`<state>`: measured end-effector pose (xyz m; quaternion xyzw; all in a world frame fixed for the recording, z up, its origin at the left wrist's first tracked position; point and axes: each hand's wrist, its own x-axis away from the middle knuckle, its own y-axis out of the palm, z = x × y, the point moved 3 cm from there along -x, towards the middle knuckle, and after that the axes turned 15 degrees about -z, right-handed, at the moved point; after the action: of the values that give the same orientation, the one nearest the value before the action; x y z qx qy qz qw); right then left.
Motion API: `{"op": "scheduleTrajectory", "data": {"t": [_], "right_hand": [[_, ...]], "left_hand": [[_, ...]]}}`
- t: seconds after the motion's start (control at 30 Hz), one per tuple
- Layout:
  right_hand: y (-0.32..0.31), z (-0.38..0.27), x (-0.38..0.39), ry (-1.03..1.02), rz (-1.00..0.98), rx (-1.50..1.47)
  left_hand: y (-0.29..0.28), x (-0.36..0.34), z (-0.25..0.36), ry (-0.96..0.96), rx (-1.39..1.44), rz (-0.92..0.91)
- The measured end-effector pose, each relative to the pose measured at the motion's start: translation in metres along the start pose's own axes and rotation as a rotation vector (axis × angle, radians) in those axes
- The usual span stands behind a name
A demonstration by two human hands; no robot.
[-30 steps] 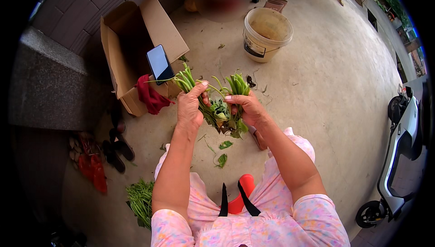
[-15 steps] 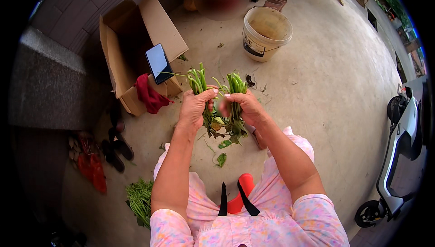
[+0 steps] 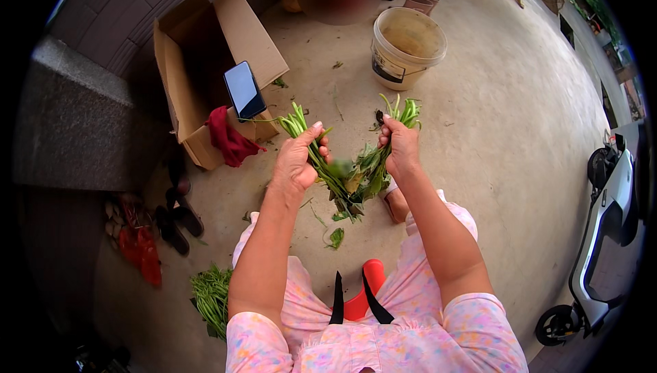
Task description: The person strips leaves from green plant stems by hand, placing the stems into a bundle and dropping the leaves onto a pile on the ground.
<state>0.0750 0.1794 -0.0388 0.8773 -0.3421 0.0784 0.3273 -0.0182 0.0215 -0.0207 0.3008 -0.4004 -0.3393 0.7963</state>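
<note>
On the concrete floor point(image 3: 520, 174) stand a bucket point(image 3: 399, 72) and cardboard box point(image 3: 252, 37); left hand point(image 3: 297, 161) and right hand point(image 3: 405, 148) each firmly grip green stems point(image 3: 294, 122).

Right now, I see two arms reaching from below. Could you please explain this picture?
No machine here: these are one person's bare left hand and right hand, seen from a wide fisheye camera worn on the head, which bends straight edges. The left hand holds a bundle of thin green leafy stems; the right holds a second such bundle. On the pale concrete floor stand an open brown cardboard box and a round cream plastic bucket; a pile of green stems lies lower left.
</note>
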Motion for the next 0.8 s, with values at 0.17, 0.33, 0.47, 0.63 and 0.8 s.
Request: {"op": "scheduleTrajectory", "data": {"t": [0.17,0.33,0.47,0.63,0.8], "right_hand": [[0.028,0.007,0.014,-0.030,-0.179,0.149],[0.031,0.000,0.014,-0.139,-0.280,0.118],[0.045,-0.001,0.026,-0.170,-0.398,0.277],[0.048,0.008,0.026,-0.089,-0.410,0.222],[0.042,0.014,0.021,-0.068,-0.395,0.276]], "left_hand": [[0.005,-0.003,-0.001,0.051,0.078,-0.044],[0.007,-0.004,-0.002,0.067,0.096,-0.076],[0.001,-0.008,-0.009,0.073,0.113,-0.104],[0.006,-0.011,-0.024,0.084,0.099,-0.118],[0.006,-0.017,-0.033,0.165,0.028,-0.118]]}}
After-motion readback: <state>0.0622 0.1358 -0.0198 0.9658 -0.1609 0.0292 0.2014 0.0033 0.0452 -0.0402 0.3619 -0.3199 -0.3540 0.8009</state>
